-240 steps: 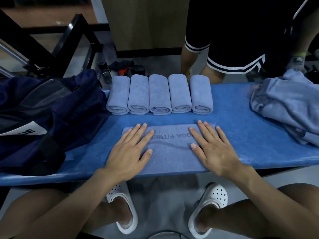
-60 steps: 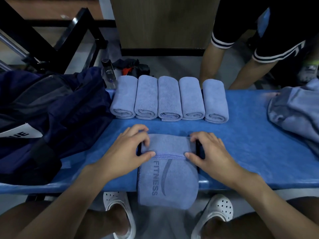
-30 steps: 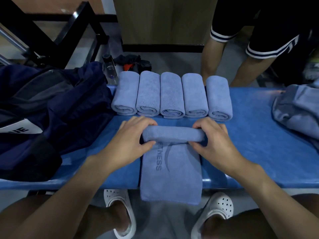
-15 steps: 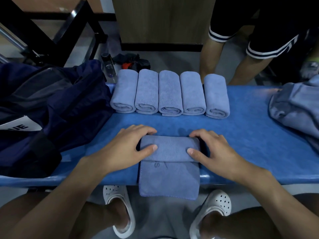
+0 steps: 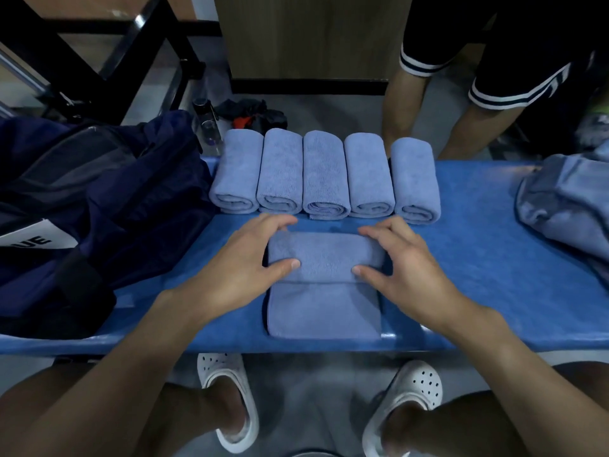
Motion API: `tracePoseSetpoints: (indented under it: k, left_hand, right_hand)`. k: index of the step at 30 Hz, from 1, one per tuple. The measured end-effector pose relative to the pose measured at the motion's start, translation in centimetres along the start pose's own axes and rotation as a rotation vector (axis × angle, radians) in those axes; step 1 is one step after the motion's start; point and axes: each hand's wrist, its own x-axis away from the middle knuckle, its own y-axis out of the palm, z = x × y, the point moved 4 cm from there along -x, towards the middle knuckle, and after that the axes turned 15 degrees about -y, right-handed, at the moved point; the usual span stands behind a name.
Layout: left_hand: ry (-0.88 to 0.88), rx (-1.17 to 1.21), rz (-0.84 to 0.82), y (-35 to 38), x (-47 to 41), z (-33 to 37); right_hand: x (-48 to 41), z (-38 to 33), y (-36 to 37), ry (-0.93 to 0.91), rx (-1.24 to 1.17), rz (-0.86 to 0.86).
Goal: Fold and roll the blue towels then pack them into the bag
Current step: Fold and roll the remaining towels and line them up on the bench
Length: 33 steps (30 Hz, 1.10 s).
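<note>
Both hands are clamped on one towel. The left hand [image 5: 244, 268] cups the left end of the half-rolled towel [image 5: 324, 258], fingers curled over its far side and thumb pressed against the near face. The right hand [image 5: 405, 275] mirrors it at the right end, so the roll is pinched from both sides. That towel sits at the middle of the blue bench [image 5: 478, 258], the rolled part lying across it and a flat tail spreading from under the roll to the bench's near edge. The bench itself is long and padded, running left to right across the room. On its left end slumps the dark navy bag [image 5: 99, 209], crumpled, with a white label [image 5: 29, 239] bearing black letters on its side. On the bench's right end lies a loose pile of towels [image 5: 566, 209], not yet folded. Along the bench's far edge are five rolled towels [image 5: 324, 174], packed side by side and touching, their spiral ends facing the near edge, just beyond the fingertips. Behind the bench's far edge stand another person's bare legs [image 5: 405, 110], in dark shorts with white stripes. Below the near edge are two white clogs [image 5: 227, 400] on the worker's feet. A clear bottle [image 5: 207, 127] stands on the floor past the bench's far left, beside the bag.
</note>
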Motion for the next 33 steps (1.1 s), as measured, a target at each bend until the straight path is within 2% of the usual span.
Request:
tracePoseSetpoints:
  k: [3, 5, 8, 12, 15, 21, 27, 31, 33]
  left_hand:
    - [0.083, -0.028, 0.081, -0.2, -0.1, 0.4]
    - [0.124, -0.052, 0.075, -0.2, 0.2, 0.4]
    - [0.161, -0.060, 0.003, -0.1, 0.9, 0.5]
    - [0.146, 0.079, -0.123, 0.1, 2.0, 0.7]
    - [0.140, 0.164, -0.149, 0.5, 2.3, 0.9]
    - [0.034, 0.056, -0.258, 1.1, 2.4, 0.2]
    - [-0.009, -0.102, -0.276, 1.2, 2.5, 0.3]
    - [-0.050, 0.000, -0.280, 1.0, 2.8, 0.4]
    - [-0.054, 0.071, -0.241, 0.3, 3.0, 0.6]
  right_hand:
    - [-0.4, -1.1, -0.5, -0.096, 0.115, 0.061]
    - [-0.2, -1.4, -0.5, -0.124, 0.099, 0.017]
    - [0.6, -1.3, -0.5, -0.106, -0.016, -0.052]
    - [1.0, -1.7, -0.5, -0.099, -0.250, 0.040]
    - [1.2, -1.8, -0.3, -0.082, -0.297, 0.030]
    - [2.1, -1.1, 0.3, 0.080, -0.259, -0.237]
    - [0.8, -2.4, -0.1, 0.063, -0.145, -0.445]
    - [0.0, -3.3, 0.0, 0.089, -0.025, -0.541]
    - [-0.2, -3.8, 0.0, 0.096, -0.020, -0.516]
